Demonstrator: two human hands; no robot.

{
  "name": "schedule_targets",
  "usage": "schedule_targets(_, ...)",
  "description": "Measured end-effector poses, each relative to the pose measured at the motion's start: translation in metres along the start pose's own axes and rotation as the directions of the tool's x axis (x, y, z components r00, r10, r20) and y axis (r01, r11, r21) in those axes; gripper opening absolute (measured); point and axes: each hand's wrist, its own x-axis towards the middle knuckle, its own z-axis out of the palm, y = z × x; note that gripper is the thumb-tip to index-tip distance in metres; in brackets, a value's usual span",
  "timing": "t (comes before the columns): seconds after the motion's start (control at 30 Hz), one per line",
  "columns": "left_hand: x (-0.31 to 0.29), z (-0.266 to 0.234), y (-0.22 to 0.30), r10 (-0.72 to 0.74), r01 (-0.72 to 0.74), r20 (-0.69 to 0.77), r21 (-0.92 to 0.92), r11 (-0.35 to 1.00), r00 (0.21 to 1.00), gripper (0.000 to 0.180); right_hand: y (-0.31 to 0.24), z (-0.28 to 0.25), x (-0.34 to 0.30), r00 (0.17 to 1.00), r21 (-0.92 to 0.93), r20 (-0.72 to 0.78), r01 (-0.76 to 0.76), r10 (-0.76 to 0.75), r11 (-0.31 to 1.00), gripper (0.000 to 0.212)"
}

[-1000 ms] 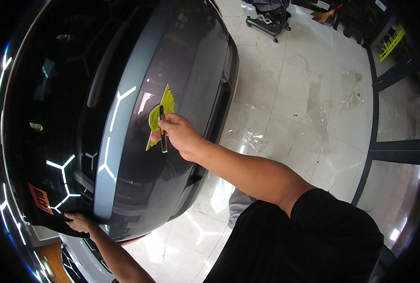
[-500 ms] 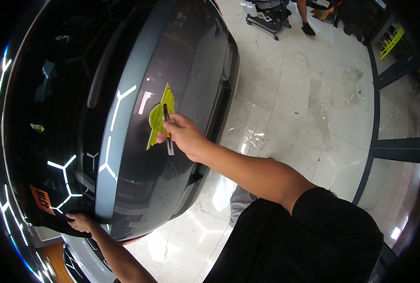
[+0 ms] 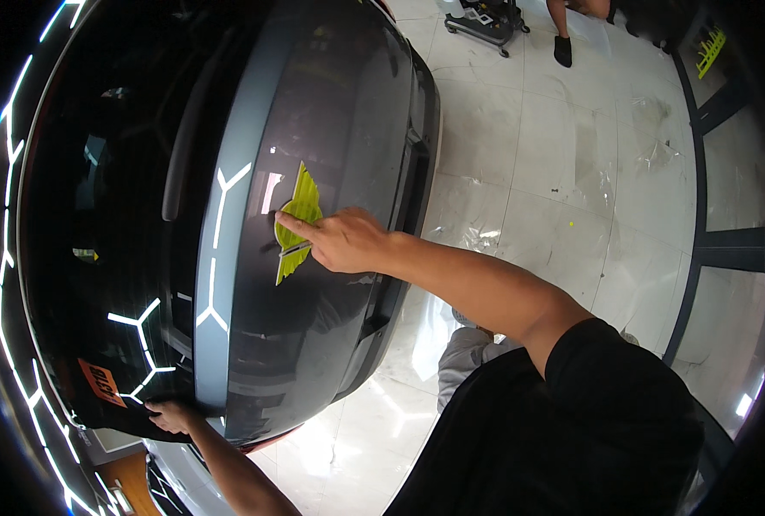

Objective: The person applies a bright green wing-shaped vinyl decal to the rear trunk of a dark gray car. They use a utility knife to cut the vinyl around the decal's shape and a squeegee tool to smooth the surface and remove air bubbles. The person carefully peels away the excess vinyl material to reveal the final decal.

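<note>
Yellow-green film, one piece, lies flat on the grey car panel, and I see my right hand pressing on it, forefinger stretched over its middle, other fingers curled just right of it. One thin dark tool pokes out under that hand. My left hand clasps the panel's lower edge, well below.

yellow-green emblem | winged shape | flat on grey car panel
</note>
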Motion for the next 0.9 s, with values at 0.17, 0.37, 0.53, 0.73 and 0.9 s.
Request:
schedule_targets(0.17, 0.003, 0.001, 0.002, -0.003, 0.003, 0.013, -0.004, 1.0, 1.0, 0.083, 0.002, -0.002, -0.004, 0.998, -0.046, 0.059, -0.015, 0.018, 0.999, 0.07)
schedule_targets(0.37, 0.012, 0.004, -0.006, 0.016, -0.016, -0.004, -0.001, 1.0, 1.0, 0.083, 0.001, 0.005, -0.004, 0.999, -0.036, 0.031, -0.017, 0.018, 0.999, 0.06)
schedule_targets(0.53, 0.003, 0.002, 0.0, -0.002, 0.002, -0.013, 0.008, 1.0, 1.0, 0.083, 0.007, -0.017, 0.006, 0.996, -0.127, 0.074, 0.052, -0.043, 0.99, 0.055)
schedule_targets(0.73, 0.006, 0.004, 0.0, -0.006, 0.006, -0.014, 0.01, 1.0, 1.0, 0.082, 0.004, -0.034, 0.01, 0.985, -0.129, 0.173, 0.039, -0.016, 0.991, 0.056)
schedule_targets(0.9, 0.005, 0.002, 0.0, -0.014, 0.014, 0.002, 0.02, 1.0, 1.0, 0.084, 0.003, -0.022, 0.009, 0.991, -0.067, 0.122, -0.042, 0.05, 0.997, 0.063)
